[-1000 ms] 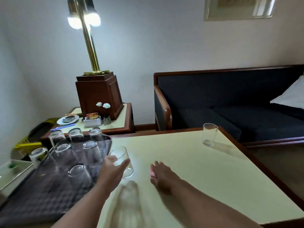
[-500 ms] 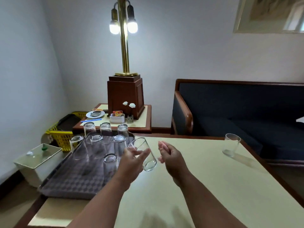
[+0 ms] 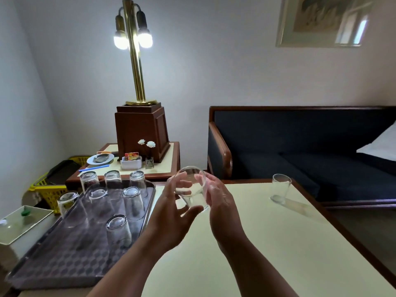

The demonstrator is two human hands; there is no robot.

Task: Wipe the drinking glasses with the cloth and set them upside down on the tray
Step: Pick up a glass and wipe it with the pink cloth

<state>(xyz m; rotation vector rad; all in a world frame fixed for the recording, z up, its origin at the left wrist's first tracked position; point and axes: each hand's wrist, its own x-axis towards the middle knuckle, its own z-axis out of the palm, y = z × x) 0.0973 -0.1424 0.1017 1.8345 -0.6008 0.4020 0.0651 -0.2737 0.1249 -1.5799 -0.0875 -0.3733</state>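
Left hand (image 3: 171, 213) grips the drinking glass (image 3: 191, 190) aloft beside the tray (image 3: 53, 266); right hand (image 3: 221, 202) seemingly cups it. No cloth shows: slipping from bare hands, it could hit the 7 upturned glasses (image 3: 132, 200)

Clear glossy glass (image 3: 191, 189), matt cream table (image 3: 267, 243), textured dark tray (image 3: 64, 262), polished brass lamp (image 3: 137, 67)

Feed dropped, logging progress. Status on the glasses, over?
Left hand and right hand hold a glass, tilted, beside tray. Seven glasses upside down on tray. Spare glass upright on table. No cloth seen, nothing blocking.
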